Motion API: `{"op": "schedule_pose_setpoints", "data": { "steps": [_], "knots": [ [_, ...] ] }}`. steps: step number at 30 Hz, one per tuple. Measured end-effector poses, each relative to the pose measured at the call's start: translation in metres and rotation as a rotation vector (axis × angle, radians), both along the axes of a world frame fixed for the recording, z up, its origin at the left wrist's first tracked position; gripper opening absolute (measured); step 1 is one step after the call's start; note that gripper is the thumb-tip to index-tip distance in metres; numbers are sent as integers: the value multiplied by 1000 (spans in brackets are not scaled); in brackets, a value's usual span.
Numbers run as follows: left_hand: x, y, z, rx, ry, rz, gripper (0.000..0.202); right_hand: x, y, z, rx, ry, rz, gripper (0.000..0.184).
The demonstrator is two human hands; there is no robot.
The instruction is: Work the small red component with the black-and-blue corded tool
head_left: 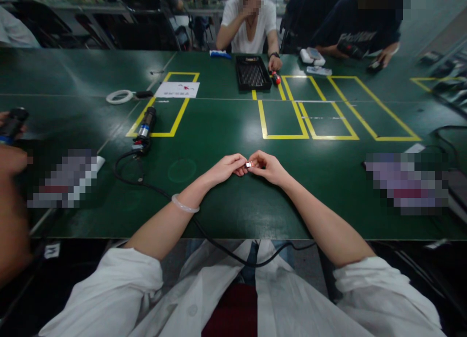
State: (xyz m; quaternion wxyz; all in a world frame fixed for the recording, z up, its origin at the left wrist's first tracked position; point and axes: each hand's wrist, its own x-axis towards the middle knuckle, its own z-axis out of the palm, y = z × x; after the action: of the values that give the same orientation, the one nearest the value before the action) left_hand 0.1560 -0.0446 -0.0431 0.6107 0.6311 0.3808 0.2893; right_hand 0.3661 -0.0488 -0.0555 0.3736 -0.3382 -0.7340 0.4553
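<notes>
Both my hands meet over the green table, around a small shiny metallic piece (248,165), too small to name. My left hand (232,166) has its fingers pinched at the piece's left side, and a pale bracelet circles that wrist. From the other side my right hand (265,167) pinches the same piece between thumb and fingers. The fingers partly cover it. Off to the left lies a dark cylindrical tool (146,125) with a silver and blue band, its black cable (160,191) running past my left forearm toward the table edge.
The green table (204,201) has yellow tape outlines (284,136). A black tray (252,73), a white sheet (178,89) and a coiled white cable (119,97) lie farther back. Blurred-out screens flank me. Co-workers sit across and at my left, some holding dark tools.
</notes>
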Motion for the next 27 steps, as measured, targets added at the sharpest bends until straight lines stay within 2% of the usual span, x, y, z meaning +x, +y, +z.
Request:
{"op": "schedule_pose_setpoints", "data": {
  "steps": [16, 22, 27],
  "knots": [
    [2, -1, 2, 23, 4, -15, 34, 1, -1, 3, 120, -97, -22, 17],
    [1, -3, 3, 30, 9, 0, 35, 1, 0, 2, -40, -3, 8, 34],
    [1, -3, 2, 21, 13, -1, 36, 1, 0, 3, -111, 47, 34, 29]
  ]
}}
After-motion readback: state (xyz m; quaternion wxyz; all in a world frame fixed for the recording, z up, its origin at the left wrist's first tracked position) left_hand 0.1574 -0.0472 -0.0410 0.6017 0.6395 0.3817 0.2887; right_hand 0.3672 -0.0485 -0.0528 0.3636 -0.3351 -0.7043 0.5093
